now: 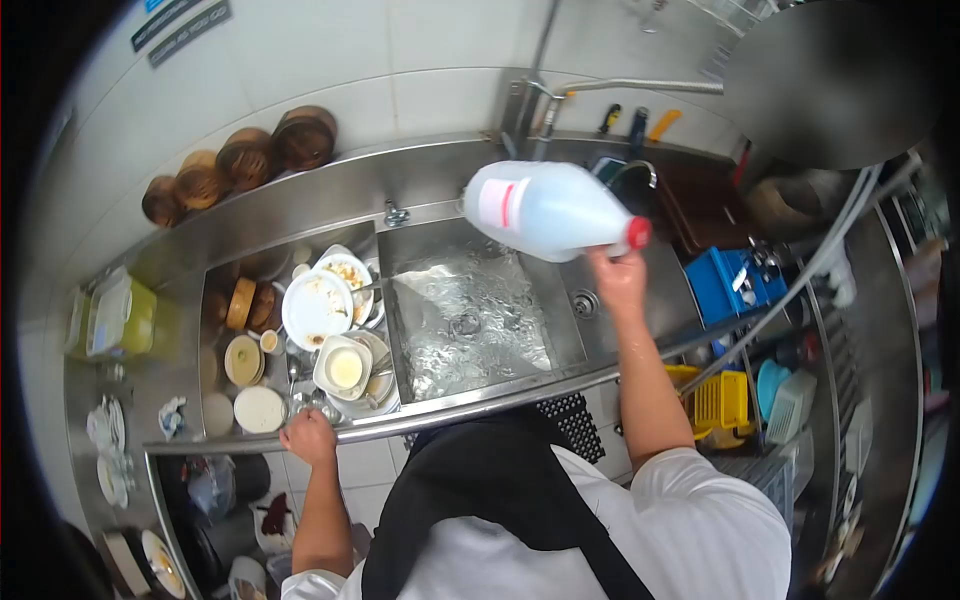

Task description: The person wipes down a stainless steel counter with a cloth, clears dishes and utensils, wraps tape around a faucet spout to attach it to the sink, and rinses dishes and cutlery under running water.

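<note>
My right hand grips a large translucent plastic jug near its red cap. The jug lies nearly on its side over the right part of the sink, cap toward me, with a white and red label. Below it, the middle sink basin holds rippling water. My left hand is closed on the sink's front edge, with its fingertips partly hidden. Just beyond it, the left basin holds dirty plates, a square bowl with pale liquid, small round dishes and cutlery.
Wooden barrel-like pots line the back ledge. A small tap and a tall faucet stand behind the basins. At right are a blue basket with utensils and yellow baskets lower down. A yellow-green tub sits at left.
</note>
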A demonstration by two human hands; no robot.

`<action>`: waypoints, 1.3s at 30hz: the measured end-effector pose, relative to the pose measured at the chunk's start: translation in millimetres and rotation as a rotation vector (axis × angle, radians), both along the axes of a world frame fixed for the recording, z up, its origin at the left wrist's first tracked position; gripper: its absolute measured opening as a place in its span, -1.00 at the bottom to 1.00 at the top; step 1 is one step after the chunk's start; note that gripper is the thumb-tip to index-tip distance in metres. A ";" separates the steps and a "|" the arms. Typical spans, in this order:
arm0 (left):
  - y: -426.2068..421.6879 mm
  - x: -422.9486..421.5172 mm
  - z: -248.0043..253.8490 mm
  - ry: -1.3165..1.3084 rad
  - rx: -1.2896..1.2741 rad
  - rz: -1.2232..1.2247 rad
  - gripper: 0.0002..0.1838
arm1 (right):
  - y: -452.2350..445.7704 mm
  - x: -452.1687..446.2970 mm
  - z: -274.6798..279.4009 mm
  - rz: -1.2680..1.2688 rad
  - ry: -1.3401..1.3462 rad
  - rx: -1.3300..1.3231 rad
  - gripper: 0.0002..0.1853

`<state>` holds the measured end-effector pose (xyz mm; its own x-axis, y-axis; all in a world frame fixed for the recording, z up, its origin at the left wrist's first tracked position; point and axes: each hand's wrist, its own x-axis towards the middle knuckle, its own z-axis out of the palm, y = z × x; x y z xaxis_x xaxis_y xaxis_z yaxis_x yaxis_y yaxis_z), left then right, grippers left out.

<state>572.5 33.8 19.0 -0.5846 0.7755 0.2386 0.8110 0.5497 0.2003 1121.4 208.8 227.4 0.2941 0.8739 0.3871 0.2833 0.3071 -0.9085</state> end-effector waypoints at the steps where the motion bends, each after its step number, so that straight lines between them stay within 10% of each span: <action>1: -1.7 -0.2 -1.2 0.000 0.008 0.007 -0.70 | -5.2 6.0 -21.2 -0.088 -0.150 -0.166 -0.86; 3: -6.4 -0.1 -2.0 0.003 0.034 -0.020 -0.70 | -1.2 11.1 -86.6 -0.029 0.364 -0.139 -0.88; 11: -11.0 -6.1 -12.9 0.090 -0.057 -0.054 -0.69 | -30.9 36.4 -59.1 -0.115 0.885 -0.104 -0.93; 17: -18.6 27.9 29.0 0.051 -0.219 -0.054 -0.56 | -22.3 101.7 -101.6 -0.008 0.449 -0.220 -0.91; 18: -32.0 45.7 85.9 0.102 -0.597 -0.171 -0.39 | -22.2 117.7 -118.0 -0.071 0.174 -0.299 -0.86; 24: -14.8 143.1 125.9 -0.056 -0.404 -0.329 -0.42 | -13.6 188.2 -58.2 -0.088 0.160 -0.189 -0.74; 32: 25.2 259.9 147.2 -0.215 -0.419 -0.476 -0.47 | 145.0 279.8 147.7 -0.120 -0.151 0.146 -0.58; 39: 24.1 293.5 152.6 -0.321 -0.460 -0.398 -0.51 | 311.2 264.8 274.7 -0.234 -0.609 -0.097 -0.74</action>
